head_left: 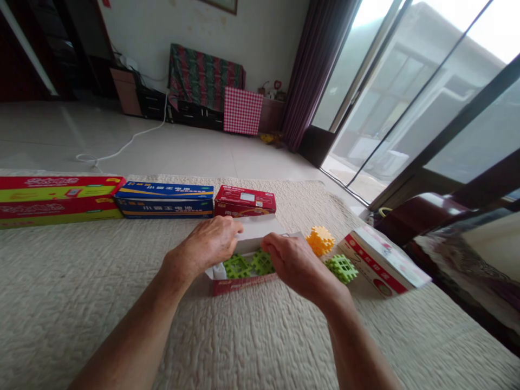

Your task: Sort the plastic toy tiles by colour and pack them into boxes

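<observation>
An open red box [244,284] lies in front of me, its white lid flap [257,229] raised at the back. Inside sit green lattice blocks [238,266] and a bit of white material [219,271] at the left end. My left hand [211,244] is closed at the left part of the flap, fingertips pinching its edge. Over the box's right end, my right hand [294,265] is closed with its fingers curled at the flap, beside the green blocks. Right of it, an orange block [320,241] and a green block [342,268] rest on the quilted cover.
Behind the box stand a closed red box [245,201], blue boxes [164,200] and long red-and-yellow boxes [60,200], in a row. A white-and-red box [384,262] lies at the right on the quilted cover [122,303]. Dark wooden furniture [422,216] borders the right side.
</observation>
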### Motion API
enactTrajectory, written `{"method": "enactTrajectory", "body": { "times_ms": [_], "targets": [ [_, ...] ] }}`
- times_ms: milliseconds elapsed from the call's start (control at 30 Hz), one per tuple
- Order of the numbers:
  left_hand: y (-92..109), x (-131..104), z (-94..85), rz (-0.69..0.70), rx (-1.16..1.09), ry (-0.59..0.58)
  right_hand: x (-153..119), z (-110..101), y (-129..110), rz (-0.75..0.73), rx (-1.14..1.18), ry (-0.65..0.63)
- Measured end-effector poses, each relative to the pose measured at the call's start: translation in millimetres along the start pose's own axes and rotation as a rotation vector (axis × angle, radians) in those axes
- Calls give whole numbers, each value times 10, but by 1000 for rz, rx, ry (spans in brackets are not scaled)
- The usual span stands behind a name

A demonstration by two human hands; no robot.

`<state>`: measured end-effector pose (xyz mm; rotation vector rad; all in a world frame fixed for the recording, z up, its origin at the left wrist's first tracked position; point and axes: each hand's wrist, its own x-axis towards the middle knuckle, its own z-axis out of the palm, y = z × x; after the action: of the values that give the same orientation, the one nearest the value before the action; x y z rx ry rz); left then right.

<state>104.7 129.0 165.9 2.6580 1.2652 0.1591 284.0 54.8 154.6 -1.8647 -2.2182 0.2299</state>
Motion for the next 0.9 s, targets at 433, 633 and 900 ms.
{"method": "enactTrajectory", "body": {
  "times_ms": [433, 633, 900],
  "targets": [
    [-62, 25, 58, 27, -20, 8, 27, 142, 17, 60, -77, -133],
    [-88, 39, 89, 35, -15, 16, 37, 168, 22, 74, -96, -109],
    [-148, 80, 144, 77, 5, 33, 36, 228, -5, 122, -153, -98]
  ]
}}
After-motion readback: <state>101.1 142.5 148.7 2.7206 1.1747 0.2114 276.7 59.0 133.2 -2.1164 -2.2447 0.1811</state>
